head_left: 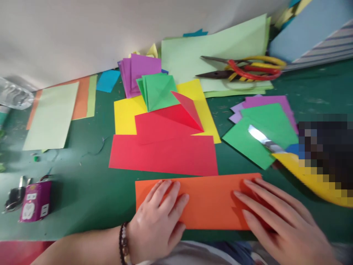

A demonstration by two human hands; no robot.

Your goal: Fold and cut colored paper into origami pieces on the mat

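While your left hand and right hand lie flat and well apart, fingers spread, both press on orange paper rectangle, bottom centre of frame, on green table. Left hand on paper's left end, beaded bracelet at wrist; right hand angled inward over right end. Neither hand grips. Red paper sheet just above.

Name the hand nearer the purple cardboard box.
Left. The left hand rests on the orange paper sheet, right of the purple cardboard box. The right hand lies farther right, on the sheet's other end.
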